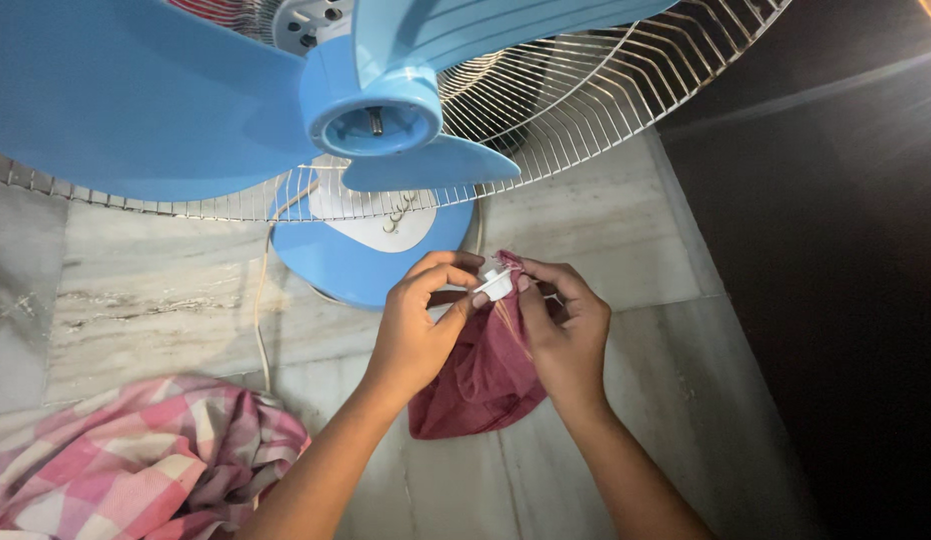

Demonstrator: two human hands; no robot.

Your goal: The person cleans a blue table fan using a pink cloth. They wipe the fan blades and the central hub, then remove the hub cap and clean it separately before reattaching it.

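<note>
A blue fan (376, 120) with its wire guard (606, 90) stands on the marble floor (156, 290). Below it hangs a maroon cloth (481, 375), held by both hands. The left hand (418, 325) and right hand (564, 330), fingers curled, pinch a small white cap (496, 285) between them.

Left hand (418, 325) and right hand (566, 330) pinching white cap (495, 284), maroon cloth (483, 375), blue fan (371, 115)
</note>
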